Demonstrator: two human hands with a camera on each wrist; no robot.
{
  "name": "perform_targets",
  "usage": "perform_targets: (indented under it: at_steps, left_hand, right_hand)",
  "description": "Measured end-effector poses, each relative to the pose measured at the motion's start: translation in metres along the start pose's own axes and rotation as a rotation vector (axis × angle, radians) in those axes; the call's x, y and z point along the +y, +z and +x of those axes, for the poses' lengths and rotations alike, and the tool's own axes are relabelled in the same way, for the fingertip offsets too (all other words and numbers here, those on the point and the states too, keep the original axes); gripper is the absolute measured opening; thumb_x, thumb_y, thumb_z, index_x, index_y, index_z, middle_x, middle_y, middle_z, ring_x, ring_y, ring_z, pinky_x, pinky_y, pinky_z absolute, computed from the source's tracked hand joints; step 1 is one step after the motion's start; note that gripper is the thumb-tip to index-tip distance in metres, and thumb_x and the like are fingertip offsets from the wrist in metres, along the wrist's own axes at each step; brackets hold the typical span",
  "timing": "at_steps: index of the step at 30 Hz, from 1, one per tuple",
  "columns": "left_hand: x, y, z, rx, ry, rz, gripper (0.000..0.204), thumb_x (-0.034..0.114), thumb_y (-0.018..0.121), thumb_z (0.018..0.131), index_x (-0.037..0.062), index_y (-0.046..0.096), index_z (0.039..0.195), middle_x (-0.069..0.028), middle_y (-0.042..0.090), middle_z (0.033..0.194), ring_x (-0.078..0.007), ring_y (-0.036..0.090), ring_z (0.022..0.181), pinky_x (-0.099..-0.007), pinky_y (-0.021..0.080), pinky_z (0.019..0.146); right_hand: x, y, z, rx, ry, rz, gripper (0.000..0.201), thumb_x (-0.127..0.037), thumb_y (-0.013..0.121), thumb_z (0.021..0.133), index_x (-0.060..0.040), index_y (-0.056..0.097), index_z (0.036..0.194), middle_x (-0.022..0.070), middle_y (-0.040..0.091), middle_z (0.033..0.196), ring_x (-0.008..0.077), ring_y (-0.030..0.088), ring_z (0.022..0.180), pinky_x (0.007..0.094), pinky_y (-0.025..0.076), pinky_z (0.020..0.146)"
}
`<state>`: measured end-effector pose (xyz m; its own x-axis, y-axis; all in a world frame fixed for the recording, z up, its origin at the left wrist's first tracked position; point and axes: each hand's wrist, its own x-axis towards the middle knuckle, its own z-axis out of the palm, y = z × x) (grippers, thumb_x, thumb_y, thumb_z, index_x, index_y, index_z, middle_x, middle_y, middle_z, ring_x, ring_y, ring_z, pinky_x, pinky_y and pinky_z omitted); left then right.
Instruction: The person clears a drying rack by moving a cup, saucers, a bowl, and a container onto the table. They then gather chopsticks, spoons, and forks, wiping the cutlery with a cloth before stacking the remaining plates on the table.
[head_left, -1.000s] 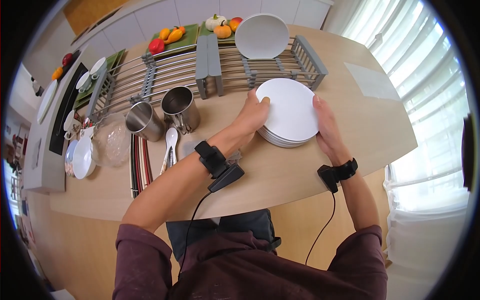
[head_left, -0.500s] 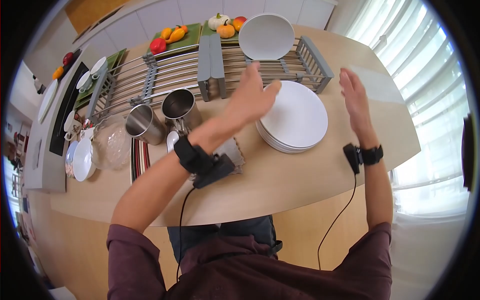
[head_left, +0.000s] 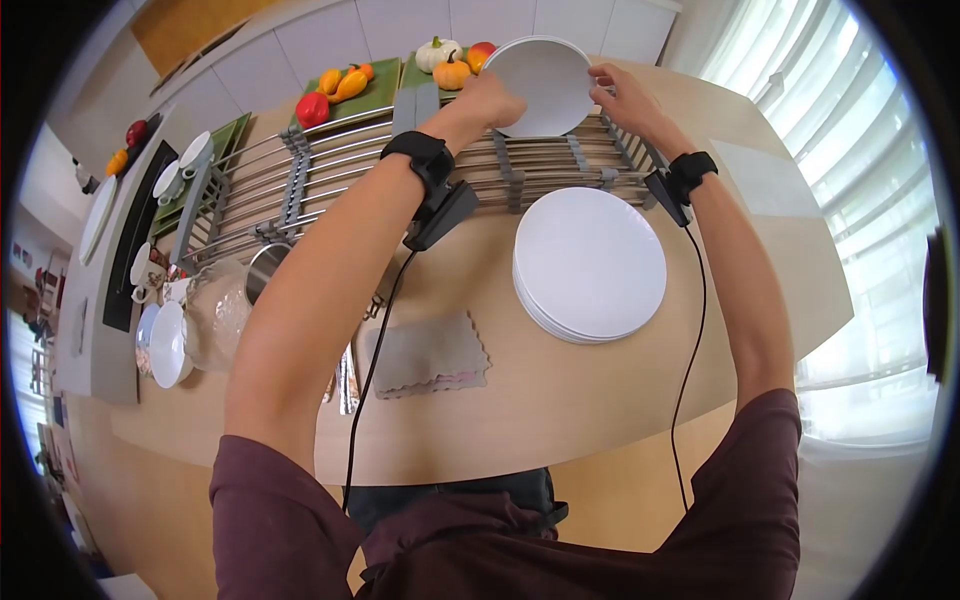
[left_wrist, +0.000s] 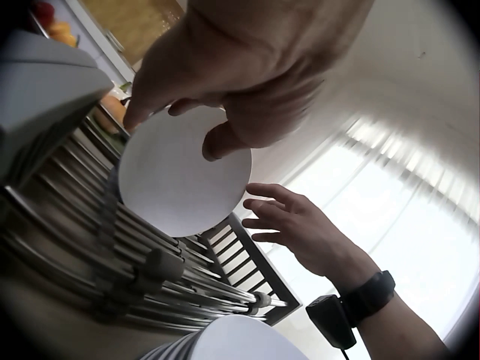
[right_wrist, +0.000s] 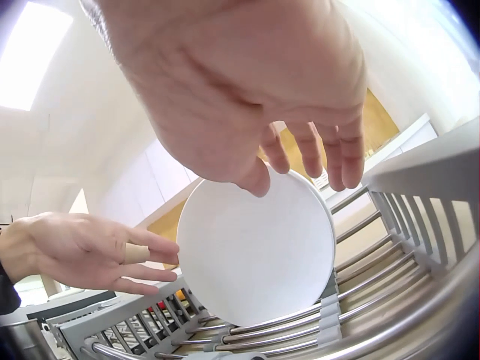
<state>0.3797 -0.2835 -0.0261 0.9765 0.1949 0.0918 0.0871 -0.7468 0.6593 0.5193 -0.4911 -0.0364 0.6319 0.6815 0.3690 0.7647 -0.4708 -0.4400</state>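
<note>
White plates [head_left: 543, 88] stand upright in the grey metal dish rack [head_left: 330, 165], more than one rim showing. At their left edge is my left hand [head_left: 488, 104], its fingers fairly straight and the thumb across the front face. My right hand [head_left: 630, 102] is at the right edge with loosely bent fingers; in the right wrist view its thumb overlaps the front plate [right_wrist: 255, 247]. Whether either hand presses on the rim I cannot tell. A stack of white plates [head_left: 590, 262] lies flat on the table, nearer me than the rack.
Left of the stack lies a grey scalloped cloth [head_left: 425, 352]. A steel cup [head_left: 264, 270], a clear crinkled item [head_left: 222, 310] and a white bowl [head_left: 172, 345] are further left. Green trays [head_left: 375, 95] with gourds and a red pepper [head_left: 312, 109] stand behind the rack.
Both hands have let go of the flat stack and moved forward to the upright plates in the rack. The stack appears lower in the head view.
</note>
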Motion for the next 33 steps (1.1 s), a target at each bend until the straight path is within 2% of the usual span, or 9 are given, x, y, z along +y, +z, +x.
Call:
perform_targets:
  at_steps: [4, 6, 11, 17, 22, 24, 28, 30, 33]
  left_hand:
    - [0.001, 0.007, 0.000, 0.111, -0.186, -0.084, 0.071, 0.013, 0.055, 0.075, -0.0216, 0.029, 0.130, -0.0360, 0.042, 0.129, -0.0404, 0.055, 0.111, -0.0365, 0.049, 0.089]
    - [-0.007, 0.011, 0.009, 0.184, -0.197, -0.100, 0.055, 0.013, 0.060, 0.079, -0.0200, 0.043, 0.119, -0.0284, 0.059, 0.111, -0.0299, 0.061, 0.103, -0.0347, 0.050, 0.082]
    - [-0.005, 0.009, 0.009, 0.219, -0.215, -0.051, 0.058, 0.013, 0.062, 0.078, -0.0179, 0.041, 0.122, -0.0262, 0.058, 0.114, -0.0295, 0.061, 0.104, -0.0341, 0.050, 0.084]
    - [-0.003, 0.006, 0.005, 0.201, -0.203, -0.191, 0.065, 0.015, 0.064, 0.081, -0.0127, 0.033, 0.131, -0.0247, 0.054, 0.121, -0.0291, 0.056, 0.111, -0.0341, 0.047, 0.090]
    - [-0.005, 0.005, 0.002, 0.165, -0.236, -0.226, 0.066, 0.014, 0.063, 0.083, -0.0121, 0.030, 0.134, -0.0254, 0.051, 0.125, -0.0291, 0.053, 0.116, -0.0343, 0.044, 0.093]
    - [-0.012, 0.004, 0.003, 0.184, -0.196, -0.223, 0.071, 0.013, 0.057, 0.080, -0.0141, 0.024, 0.137, -0.0329, 0.044, 0.131, -0.0409, 0.054, 0.113, -0.0404, 0.052, 0.085]
    - [0.002, -0.006, -0.018, 0.294, -0.130, -0.076, 0.062, 0.013, 0.057, 0.080, -0.0151, 0.033, 0.130, -0.0313, 0.057, 0.113, -0.0416, 0.060, 0.101, -0.0425, 0.052, 0.080]
    - [0.019, -0.015, -0.037, 0.468, 0.111, 0.173, 0.050, 0.013, 0.057, 0.080, -0.0132, 0.042, 0.119, -0.0275, 0.064, 0.093, -0.0403, 0.064, 0.089, -0.0443, 0.051, 0.076]
    - [0.026, -0.023, -0.045, 0.469, 0.308, 0.244, 0.040, 0.010, 0.055, 0.080, -0.0113, 0.047, 0.113, -0.0218, 0.066, 0.080, -0.0329, 0.067, 0.077, -0.0430, 0.052, 0.068]
  right_hand:
    - [-0.001, 0.011, 0.006, 0.218, 0.074, 0.033, 0.041, -0.024, 0.058, 0.090, -0.0017, 0.050, 0.123, 0.0150, 0.062, 0.106, 0.0242, 0.064, 0.090, 0.0354, 0.051, 0.077]
    - [0.001, 0.013, 0.008, 0.214, 0.049, -0.012, 0.039, -0.024, 0.058, 0.089, -0.0019, 0.051, 0.121, 0.0138, 0.062, 0.102, 0.0235, 0.063, 0.086, 0.0352, 0.050, 0.076]
    - [-0.003, 0.010, 0.011, 0.188, 0.038, -0.033, 0.038, -0.025, 0.059, 0.088, -0.0027, 0.051, 0.118, 0.0113, 0.062, 0.096, 0.0228, 0.062, 0.081, 0.0352, 0.049, 0.074]
    - [0.007, 0.016, 0.024, 0.050, -0.008, -0.039, 0.032, -0.024, 0.059, 0.088, 0.0001, 0.060, 0.109, 0.0180, 0.067, 0.087, 0.0322, 0.064, 0.085, 0.0408, 0.048, 0.080]
    - [0.008, 0.017, 0.021, 0.043, -0.030, 0.293, 0.030, -0.025, 0.057, 0.093, 0.0002, 0.063, 0.108, 0.0116, 0.065, 0.079, 0.0196, 0.063, 0.077, 0.0369, 0.050, 0.075]
    - [0.002, 0.010, 0.019, 0.050, -0.031, 0.317, 0.031, -0.026, 0.056, 0.094, -0.0003, 0.062, 0.110, 0.0093, 0.065, 0.080, 0.0157, 0.061, 0.076, 0.0337, 0.051, 0.072]
    - [-0.018, -0.012, 0.004, 0.122, -0.028, 0.449, 0.031, -0.029, 0.053, 0.098, -0.0053, 0.063, 0.115, 0.0004, 0.062, 0.086, 0.0050, 0.054, 0.074, 0.0205, 0.050, 0.062]
    - [-0.031, -0.036, -0.012, 0.097, -0.030, 0.429, 0.030, -0.029, 0.053, 0.097, -0.0050, 0.063, 0.112, 0.0000, 0.062, 0.086, 0.0045, 0.054, 0.073, 0.0195, 0.050, 0.061]
    - [-0.051, -0.075, -0.047, 0.055, -0.007, 0.395, 0.031, -0.030, 0.054, 0.096, -0.0028, 0.062, 0.109, -0.0001, 0.061, 0.081, 0.0053, 0.055, 0.066, 0.0201, 0.049, 0.057]
